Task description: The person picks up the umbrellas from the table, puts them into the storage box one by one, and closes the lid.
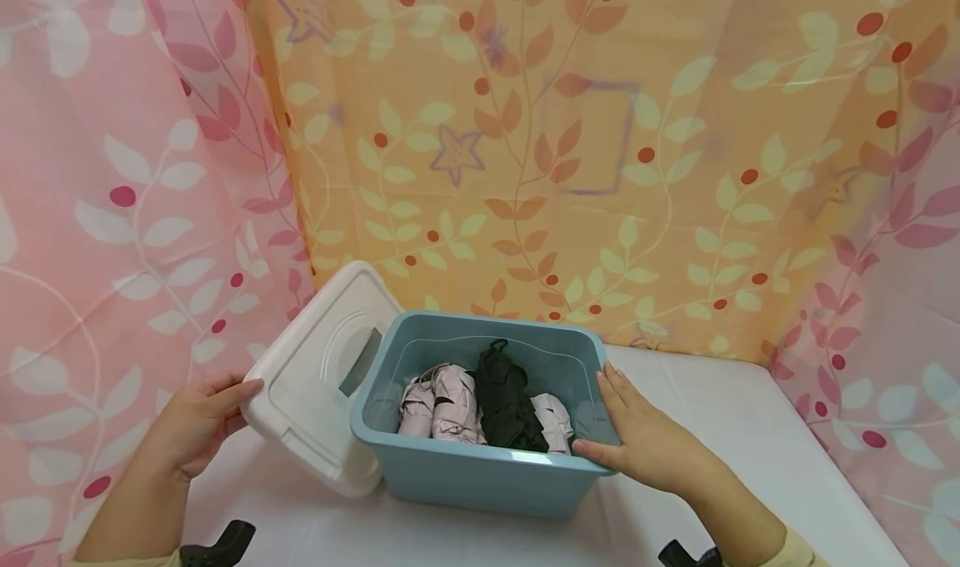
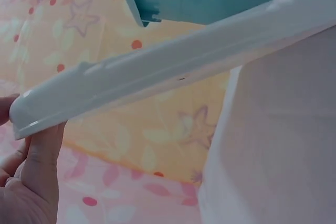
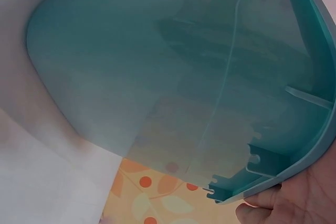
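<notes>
A white plastic lid (image 1: pixel 315 392) leans at a slant against the left end of a blue storage box (image 1: pixel 480 488). My left hand (image 1: pixel 198 417) pinches the lid's outer left corner, with the thumb on one face and fingers behind it, as the left wrist view also shows. At the box's right front corner, my right hand (image 1: pixel 648 442) holds the rim, thumb over the front edge and fingers along the right side. Inside the uncovered box lie pale pink rolled fabric bundles (image 1: pixel 455 404), a black rolled bundle (image 1: pixel 510 400) with a loop and a whitish bundle (image 1: pixel 552 423).
The box stands on a white-covered table (image 1: pixel 720 417). Yellow patterned cloth (image 1: pixel 675 217) hangs behind it, with pink patterned cloth (image 1: pixel 112 242) at the left and more at the right. Black straps show at both wrists.
</notes>
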A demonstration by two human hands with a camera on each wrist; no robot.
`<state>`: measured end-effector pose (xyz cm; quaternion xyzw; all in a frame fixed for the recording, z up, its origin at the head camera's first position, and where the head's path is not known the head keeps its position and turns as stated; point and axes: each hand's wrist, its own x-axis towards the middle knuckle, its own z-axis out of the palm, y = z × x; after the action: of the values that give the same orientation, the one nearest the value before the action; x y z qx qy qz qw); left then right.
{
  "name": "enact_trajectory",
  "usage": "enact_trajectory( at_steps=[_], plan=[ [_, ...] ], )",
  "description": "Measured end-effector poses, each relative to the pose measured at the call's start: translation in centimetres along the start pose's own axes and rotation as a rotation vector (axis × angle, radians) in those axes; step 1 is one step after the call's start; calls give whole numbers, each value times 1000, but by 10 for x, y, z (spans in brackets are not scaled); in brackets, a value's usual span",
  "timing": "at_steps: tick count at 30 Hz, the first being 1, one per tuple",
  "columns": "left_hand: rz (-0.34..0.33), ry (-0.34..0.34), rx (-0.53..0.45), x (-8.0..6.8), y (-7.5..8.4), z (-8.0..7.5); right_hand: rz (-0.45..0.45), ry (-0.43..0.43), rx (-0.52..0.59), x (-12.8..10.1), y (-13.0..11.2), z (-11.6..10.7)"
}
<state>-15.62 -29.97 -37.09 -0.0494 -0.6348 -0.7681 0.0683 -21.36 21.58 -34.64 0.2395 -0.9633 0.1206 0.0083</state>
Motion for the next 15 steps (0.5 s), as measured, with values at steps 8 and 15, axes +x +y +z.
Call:
enact_trajectory(
  at_steps=[8,15],
  plan=[
    [73,75,-2,0,7,3,4,-4,20,0,1,1],
    [182,75,-135,-1,23,7,-2,10,16,0,1,1]
  ],
)
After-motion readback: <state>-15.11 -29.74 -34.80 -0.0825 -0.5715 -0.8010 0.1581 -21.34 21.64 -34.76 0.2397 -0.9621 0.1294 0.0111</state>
